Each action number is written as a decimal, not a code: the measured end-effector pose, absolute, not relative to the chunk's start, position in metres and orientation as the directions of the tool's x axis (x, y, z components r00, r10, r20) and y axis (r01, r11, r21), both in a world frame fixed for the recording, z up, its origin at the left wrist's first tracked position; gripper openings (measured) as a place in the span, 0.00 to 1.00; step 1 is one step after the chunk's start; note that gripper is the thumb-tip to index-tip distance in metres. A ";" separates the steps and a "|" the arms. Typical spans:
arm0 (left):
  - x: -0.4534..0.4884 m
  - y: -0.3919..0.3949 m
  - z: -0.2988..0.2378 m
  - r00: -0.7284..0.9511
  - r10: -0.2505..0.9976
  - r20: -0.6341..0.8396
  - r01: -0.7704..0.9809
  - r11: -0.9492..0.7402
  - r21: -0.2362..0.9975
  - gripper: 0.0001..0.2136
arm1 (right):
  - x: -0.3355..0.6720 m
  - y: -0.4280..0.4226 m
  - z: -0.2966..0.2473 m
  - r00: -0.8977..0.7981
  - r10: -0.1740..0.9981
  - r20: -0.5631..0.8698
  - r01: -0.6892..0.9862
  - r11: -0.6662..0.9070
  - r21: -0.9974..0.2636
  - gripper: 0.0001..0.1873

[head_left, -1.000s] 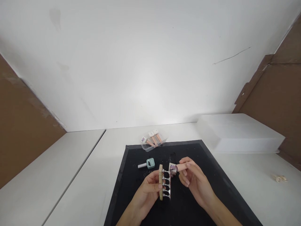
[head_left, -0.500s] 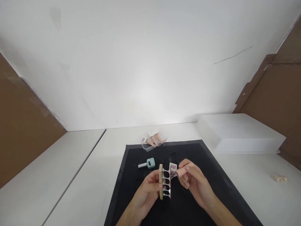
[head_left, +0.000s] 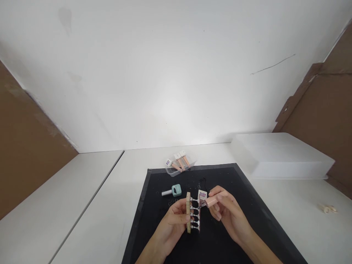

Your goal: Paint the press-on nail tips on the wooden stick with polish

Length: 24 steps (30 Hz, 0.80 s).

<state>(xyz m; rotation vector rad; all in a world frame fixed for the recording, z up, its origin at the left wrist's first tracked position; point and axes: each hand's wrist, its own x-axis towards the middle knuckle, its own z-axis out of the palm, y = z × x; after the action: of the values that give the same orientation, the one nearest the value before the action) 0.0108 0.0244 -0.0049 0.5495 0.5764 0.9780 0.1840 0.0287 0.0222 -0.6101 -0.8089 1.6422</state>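
Observation:
My left hand (head_left: 174, 222) is closed around the pale base of a nail display stand (head_left: 188, 214), held with its several metal posts pointing right. Nail tips (head_left: 199, 216) sit edge-on at the ends of the posts. Between the fingers of my right hand (head_left: 227, 205) is a pink nail polish brush cap (head_left: 211, 201), its brush end at the upper nail tips; whether the bristles touch is too small to tell. A white polish bottle (head_left: 202, 195) with a purple label shows just behind the stand, partly hidden by it.
A teal bottle with a silver cap (head_left: 176, 190) lies on the black mat (head_left: 220, 176). Behind it, a clear tray (head_left: 172, 173) holds several pink-capped bottles. At right stand a white box (head_left: 283, 157) and small beige pieces (head_left: 327, 209). A white wall rises at the back.
The pink brush cap has tilted slightly and its tip has shifted a little left along the nail tips. My left hand and the stand have hardly moved.

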 end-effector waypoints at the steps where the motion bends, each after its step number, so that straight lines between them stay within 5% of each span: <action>1: 0.011 0.024 -0.005 0.438 0.877 -0.200 -0.600 0.450 0.662 0.17 | 0.184 0.028 0.022 -0.216 0.976 0.030 -0.619 -0.113 -0.778 0.10; 24: 0.011 0.023 -0.003 0.439 0.878 -0.194 -0.586 0.443 0.679 0.15 | 0.185 0.029 0.023 -0.185 0.982 0.026 -0.648 -0.102 -0.754 0.09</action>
<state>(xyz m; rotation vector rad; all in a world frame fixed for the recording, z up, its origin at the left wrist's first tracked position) 0.0107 0.0227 -0.0034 0.5741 0.5823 0.9736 0.1853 0.0285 0.0227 -0.5961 -0.7623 1.6256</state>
